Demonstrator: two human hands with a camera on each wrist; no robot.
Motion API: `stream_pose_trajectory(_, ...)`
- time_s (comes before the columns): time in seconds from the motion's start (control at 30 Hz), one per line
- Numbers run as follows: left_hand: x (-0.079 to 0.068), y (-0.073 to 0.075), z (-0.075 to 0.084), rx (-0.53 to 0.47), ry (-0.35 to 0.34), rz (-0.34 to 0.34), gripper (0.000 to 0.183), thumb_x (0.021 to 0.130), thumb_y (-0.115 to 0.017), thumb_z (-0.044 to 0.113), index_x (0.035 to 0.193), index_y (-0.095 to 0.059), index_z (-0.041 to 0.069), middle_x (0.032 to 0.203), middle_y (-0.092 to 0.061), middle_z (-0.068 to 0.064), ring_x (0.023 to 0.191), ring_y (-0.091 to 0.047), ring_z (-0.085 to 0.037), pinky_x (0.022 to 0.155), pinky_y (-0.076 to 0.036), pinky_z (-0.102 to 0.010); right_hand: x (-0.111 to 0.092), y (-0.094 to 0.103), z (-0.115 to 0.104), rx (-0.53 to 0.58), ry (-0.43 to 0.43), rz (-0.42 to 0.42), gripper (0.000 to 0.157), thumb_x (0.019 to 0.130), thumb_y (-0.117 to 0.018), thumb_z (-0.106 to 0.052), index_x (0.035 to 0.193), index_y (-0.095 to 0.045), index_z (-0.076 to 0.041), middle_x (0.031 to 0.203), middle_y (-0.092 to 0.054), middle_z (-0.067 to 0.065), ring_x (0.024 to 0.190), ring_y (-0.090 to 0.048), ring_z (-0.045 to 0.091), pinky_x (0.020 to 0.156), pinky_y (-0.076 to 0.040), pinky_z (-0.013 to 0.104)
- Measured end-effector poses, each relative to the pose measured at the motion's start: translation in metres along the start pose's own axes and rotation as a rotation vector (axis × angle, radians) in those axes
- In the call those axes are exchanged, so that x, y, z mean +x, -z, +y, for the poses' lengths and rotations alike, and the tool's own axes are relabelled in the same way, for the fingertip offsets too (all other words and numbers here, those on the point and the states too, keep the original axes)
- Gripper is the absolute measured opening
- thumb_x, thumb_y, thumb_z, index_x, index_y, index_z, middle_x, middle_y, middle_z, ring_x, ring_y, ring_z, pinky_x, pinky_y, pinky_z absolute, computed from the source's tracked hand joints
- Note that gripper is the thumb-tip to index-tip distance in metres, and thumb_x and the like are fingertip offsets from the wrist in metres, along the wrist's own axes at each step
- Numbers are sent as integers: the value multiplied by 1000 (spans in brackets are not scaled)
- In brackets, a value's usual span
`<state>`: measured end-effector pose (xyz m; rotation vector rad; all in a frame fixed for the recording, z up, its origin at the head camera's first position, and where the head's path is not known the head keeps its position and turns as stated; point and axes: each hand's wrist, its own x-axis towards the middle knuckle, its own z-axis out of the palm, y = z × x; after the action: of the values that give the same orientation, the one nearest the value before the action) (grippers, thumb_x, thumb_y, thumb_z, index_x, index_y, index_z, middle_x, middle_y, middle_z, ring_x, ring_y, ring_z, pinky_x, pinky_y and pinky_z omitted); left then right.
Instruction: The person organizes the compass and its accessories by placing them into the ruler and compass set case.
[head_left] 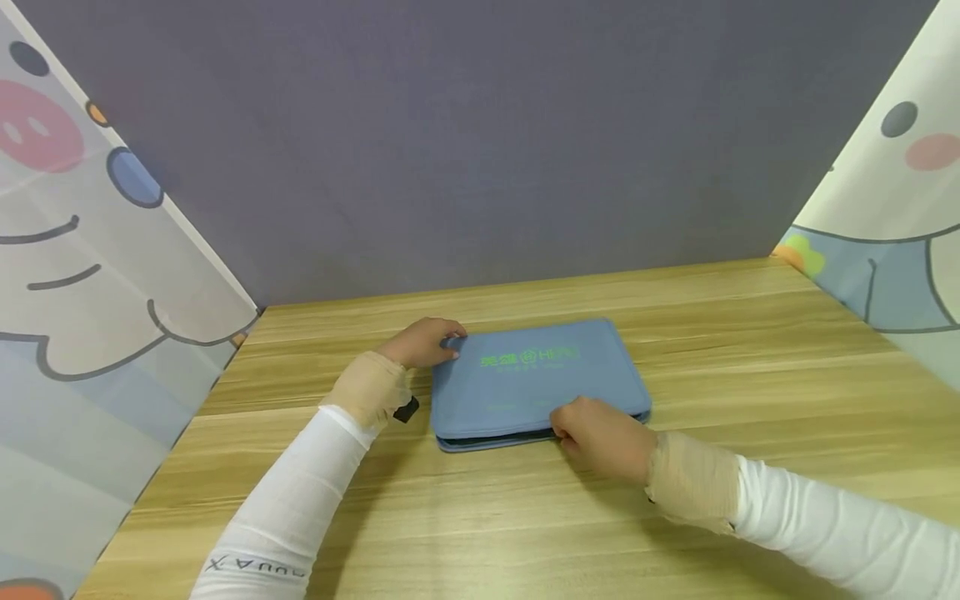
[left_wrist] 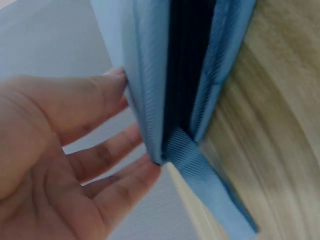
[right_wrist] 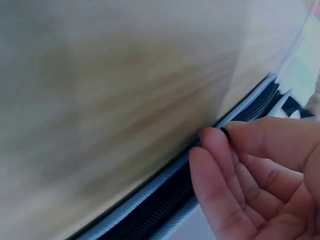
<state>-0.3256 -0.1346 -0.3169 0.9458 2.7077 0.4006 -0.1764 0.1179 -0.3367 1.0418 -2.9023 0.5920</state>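
A flat blue zip document case [head_left: 525,383] with green print lies on the wooden table. My left hand [head_left: 425,342] is at its left edge. In the left wrist view, thumb and fingertips of the left hand [left_wrist: 75,150] touch the cover's edge and corner, beside a blue fabric strap [left_wrist: 207,185]. My right hand [head_left: 606,437] is at the case's near edge. Seen from the right wrist, the right hand [right_wrist: 260,180] pinches a small black zipper pull [right_wrist: 225,133], mostly hidden by the fingers. A dark gap shows along the near side; the contents cannot be made out.
The wooden table [head_left: 480,533] extends around the case. A grey panel [head_left: 480,150] stands behind it. Cartoon-printed curtains hang at the left [head_left: 90,250] and right [head_left: 900,250]. A small black block [head_left: 407,410] sits by the left wrist.
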Motion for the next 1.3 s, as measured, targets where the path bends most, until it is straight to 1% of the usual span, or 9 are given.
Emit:
stream_pose_trajectory(0.13, -8, 1, 4, 14, 64, -5, 39, 90, -63, 13, 126, -55, -1, 124, -58, -20, 116, -54, -33, 95, -44, -41, 2, 5, 11, -30, -57, 3, 38, 74, -56, 12, 57, -34, -15, 57, -27, -9, 53, -26, 5, 47, -25, 19)
stream_pose_trajectory(0.3, -20, -2, 11, -33, 141, 22, 38, 88, -67, 18, 120, -57, 0, 116, -60, -20, 107, -57, -32, 86, -48, -40, 8, 12, 29, -81, -160, 27, 33, 75, -60, 8, 58, -40, -12, 56, -35, -6, 52, -31, 8, 47, -29, 21)
stream_pose_trajectory(0.47, -32, -10, 19, -55, 168, 49, 39, 86, -69, 21, 117, -57, 0, 109, -62, -18, 100, -59, -29, 81, -48, -39, 19, 17, 51, -90, -243, 34, 39, 74, -57, 9, 55, -33, -14, 53, -29, -5, 50, -26, 10, 46, -25, 22)
stream_pose_trajectory(0.6, -41, -16, 31, -47, 157, 37, 42, 87, -69, 19, 120, -56, -3, 111, -62, -18, 99, -59, -28, 83, -47, -39, 27, 21, 68, -123, -278, 31, 43, 74, -56, 9, 54, -28, -16, 52, -25, -6, 50, -24, 11, 47, -23, 23)
stream_pose_trajectory(0.73, -50, -22, 49, -51, 125, 41, 41, 85, -69, 15, 117, -57, -8, 107, -64, -16, 88, -59, -22, 83, -48, -38, 33, 26, 80, -169, -306, 33, 36, 75, -59, 7, 55, -36, -11, 55, -36, -2, 53, -33, 14, 49, -33, 27)
stream_pose_trajectory(0.87, -57, -30, 66, -45, 89, 47, 23, 83, -70, 12, 95, -63, -6, 79, -60, -8, 68, -49, -16, 65, -44, -32, 38, 28, 90, -213, -291, 46, 24, 75, -60, 6, 59, -46, -5, 60, -51, 6, 56, -42, 17, 52, -43, 34)
stream_pose_trajectory(0.97, -61, -36, 76, -31, 72, 47, 19, 82, -71, 13, 87, -61, -2, 70, -51, -3, 65, -43, -16, 59, -38, -30, 41, 29, 94, -215, -295, 52, 20, 73, -58, 8, 60, -49, -3, 61, -54, 8, 55, -44, 18, 52, -45, 36)
stream_pose_trajectory(1.13, -64, -44, 89, 58, 4, 92, 22, 81, -74, 14, 82, -60, -2, 68, -49, -2, 63, -43, -15, 55, -39, -27, 45, 31, 101, -196, -313, 52, 20, 74, -54, 11, 60, -51, -4, 60, -55, 7, 54, -44, 17, 51, -44, 35)
stream_pose_trajectory(1.3, -63, -50, 93, 125, -25, 146, 23, 81, -75, 17, 79, -59, 1, 66, -46, -1, 59, -41, -13, 51, -37, -24, 48, 31, 109, -199, -297, 64, 22, 74, -53, 11, 58, -52, -5, 60, -56, 7, 55, -44, 17, 50, -44, 36)
